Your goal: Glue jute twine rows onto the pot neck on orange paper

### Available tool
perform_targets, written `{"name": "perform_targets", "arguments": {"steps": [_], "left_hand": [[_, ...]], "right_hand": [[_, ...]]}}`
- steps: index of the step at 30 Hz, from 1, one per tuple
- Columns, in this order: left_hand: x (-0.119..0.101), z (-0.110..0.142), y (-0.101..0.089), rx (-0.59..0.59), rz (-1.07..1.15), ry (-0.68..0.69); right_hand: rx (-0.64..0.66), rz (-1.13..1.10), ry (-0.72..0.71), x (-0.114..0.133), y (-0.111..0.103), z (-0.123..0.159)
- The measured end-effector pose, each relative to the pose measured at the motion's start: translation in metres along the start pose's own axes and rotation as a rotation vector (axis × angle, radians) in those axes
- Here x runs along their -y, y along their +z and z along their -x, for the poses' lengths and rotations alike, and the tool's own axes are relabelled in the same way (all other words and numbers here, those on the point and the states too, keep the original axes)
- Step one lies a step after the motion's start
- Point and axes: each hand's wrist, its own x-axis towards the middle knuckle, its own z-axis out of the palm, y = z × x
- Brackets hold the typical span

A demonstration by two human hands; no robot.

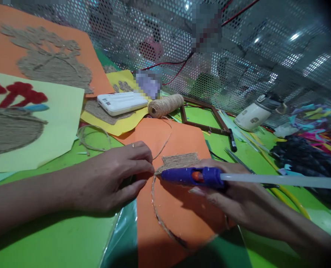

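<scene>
My right hand [229, 197] grips a blue hot glue gun [182, 176], with a long white glue stick [282, 181] coming out of its back. The gun's tip points left, close to the fingertips of my left hand [126, 171]. Those fingers are pinched together on jute twine [155, 175] over an orange sheet [179, 137]. Rows of twine [180, 160] lie side by side on the sheet, partly hidden by the gun and right hand. A curved line, drawn or of twine, runs down the sheet below the tip; a loose strand leads up to the twine roll [165, 105].
Left lie twine pictures on orange card [78, 41] and pale card [61, 130]. A white power bank [122, 103] rests on yellow card. Behind are a brown frame [221, 130], a black marker [232, 140] and a bottle [256, 113] beside a perforated metal screen [176, 37]. Scissors [239, 160] lie right.
</scene>
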Motion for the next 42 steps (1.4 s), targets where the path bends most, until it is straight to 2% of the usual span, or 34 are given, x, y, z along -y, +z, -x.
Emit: {"name": "perform_targets", "arguments": {"steps": [3, 8, 12, 31, 34, 38, 42], "left_hand": [[0.001, 0.001, 0.001, -0.004, 0.0, 0.008], [0.002, 0.001, 0.002, -0.009, -0.003, 0.019], [0.002, 0.001, 0.002, -0.011, -0.003, 0.027], [0.002, 0.0, 0.002, -0.019, -0.008, 0.046], [0.002, 0.002, 0.002, -0.028, -0.016, 0.063], [0.001, 0.002, 0.002, -0.053, -0.035, 0.089], [0.0, 0.001, 0.001, -0.073, -0.026, 0.1]], "right_hand": [[-0.001, -0.005, 0.0, -0.001, -0.001, 0.001], [0.004, -0.147, 0.1, -0.001, 0.0, 0.006], [-0.002, -0.18, 0.128, 0.0, 0.003, 0.007], [0.008, 0.009, 0.102, 0.0, -0.001, 0.01], [-0.027, 0.042, 0.131, 0.0, -0.003, 0.012], [-0.058, -0.004, 0.168, 0.002, -0.003, 0.011], [-0.006, -0.063, 0.193, 0.003, 0.001, 0.009]]}}
